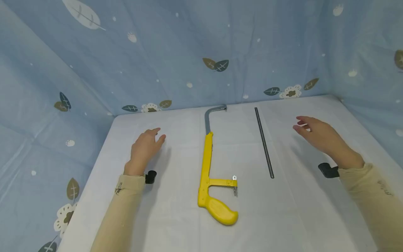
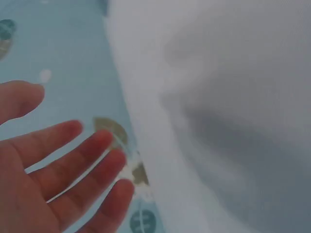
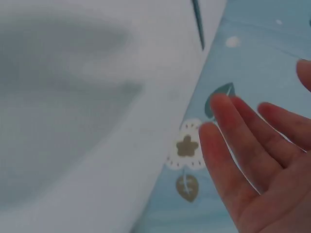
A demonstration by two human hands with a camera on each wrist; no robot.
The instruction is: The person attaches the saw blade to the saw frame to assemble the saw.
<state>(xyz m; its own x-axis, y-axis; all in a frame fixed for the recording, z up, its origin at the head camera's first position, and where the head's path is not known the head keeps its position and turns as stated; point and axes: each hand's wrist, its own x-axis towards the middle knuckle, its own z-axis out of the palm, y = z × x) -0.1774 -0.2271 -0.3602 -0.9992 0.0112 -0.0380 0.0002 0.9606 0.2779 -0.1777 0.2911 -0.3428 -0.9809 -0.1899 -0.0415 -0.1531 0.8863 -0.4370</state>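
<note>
A hacksaw frame [image 1: 206,161] with a yellow handle and a grey front arm lies on the white table, its handle toward me. No blade spans between its two ends. To its right lies a thin dark hacksaw blade or rod [image 1: 264,143], slightly slanted; one end of the dark strip [image 3: 198,24] shows in the right wrist view. My left hand [image 1: 144,148] hovers left of the frame with relaxed, spread fingers and holds nothing. On the other side, my right hand [image 1: 324,134] hangs right of the dark strip, fingers loosely extended, touching nothing.
A white cloth covers the table [image 1: 176,224]. Behind it and on both sides hangs a blue curtain [image 1: 189,45] with leaf and flower prints. Black wrist cameras sit at the left wrist [image 1: 150,177] and the right wrist [image 1: 328,170].
</note>
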